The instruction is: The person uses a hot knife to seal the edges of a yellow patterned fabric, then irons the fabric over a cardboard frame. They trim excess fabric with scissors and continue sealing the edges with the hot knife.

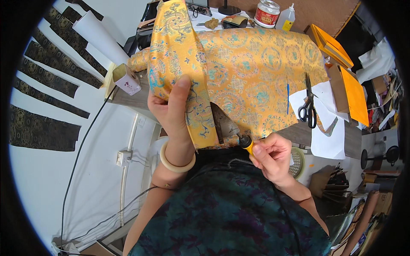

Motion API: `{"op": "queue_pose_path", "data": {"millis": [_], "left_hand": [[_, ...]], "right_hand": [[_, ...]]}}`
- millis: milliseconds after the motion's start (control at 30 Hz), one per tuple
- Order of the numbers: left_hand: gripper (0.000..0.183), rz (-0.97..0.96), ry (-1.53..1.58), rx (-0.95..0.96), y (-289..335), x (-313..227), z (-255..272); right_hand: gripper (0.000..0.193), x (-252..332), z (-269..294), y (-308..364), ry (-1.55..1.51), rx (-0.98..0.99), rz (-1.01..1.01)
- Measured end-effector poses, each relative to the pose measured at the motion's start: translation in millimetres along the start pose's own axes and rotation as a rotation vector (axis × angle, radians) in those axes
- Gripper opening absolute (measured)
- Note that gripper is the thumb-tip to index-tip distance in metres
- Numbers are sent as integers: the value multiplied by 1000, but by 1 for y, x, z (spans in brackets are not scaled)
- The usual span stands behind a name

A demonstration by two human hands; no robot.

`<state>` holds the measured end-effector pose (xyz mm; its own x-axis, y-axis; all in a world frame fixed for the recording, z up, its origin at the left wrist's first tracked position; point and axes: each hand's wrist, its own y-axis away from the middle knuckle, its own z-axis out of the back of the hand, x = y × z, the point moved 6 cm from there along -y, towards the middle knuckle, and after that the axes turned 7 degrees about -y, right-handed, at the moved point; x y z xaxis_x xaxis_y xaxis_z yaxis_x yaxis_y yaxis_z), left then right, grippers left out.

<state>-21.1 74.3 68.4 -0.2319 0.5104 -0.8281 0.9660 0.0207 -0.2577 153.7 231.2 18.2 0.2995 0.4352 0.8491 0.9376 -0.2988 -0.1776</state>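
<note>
My left hand (173, 102), with a pale bangle (171, 167) on its wrist, pinches a folded strip of yellow brocade fabric (175, 38) between thumb and fingers. This strip stands up from the table and hangs toward me. My right hand (271, 158) grips the yellow handle of a small hand iron (247, 143) with a black collar. Its flat, triangular metal head (225, 121) rests by the strip's right edge, partly hidden by it. Behind lies a wide sheet of the same brocade (256, 64), spread over the table.
Black scissors (308, 109) and a blue pen-like stick (288, 98) lie at the right, near white paper (329, 138). Orange boxes (354, 94) stand beyond. A jar (267, 13), a bottle (286, 18) and a white tin (127, 80) stand around the brocade. Dark fabric strips (42, 128) hang left.
</note>
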Motion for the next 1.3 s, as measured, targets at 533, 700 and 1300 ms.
{"op": "queue_pose_path", "data": {"millis": [533, 700, 1300], "left_hand": [[30, 186, 138, 151, 34, -17, -18], [29, 153, 58, 191, 37, -20, -18], [32, 98, 27, 227, 42, -18, -12]], "right_hand": [[10, 17, 3, -7, 71, 52, 177], [8, 13, 4, 1, 88, 41, 138], [10, 13, -4, -9, -50, -12, 114]]}}
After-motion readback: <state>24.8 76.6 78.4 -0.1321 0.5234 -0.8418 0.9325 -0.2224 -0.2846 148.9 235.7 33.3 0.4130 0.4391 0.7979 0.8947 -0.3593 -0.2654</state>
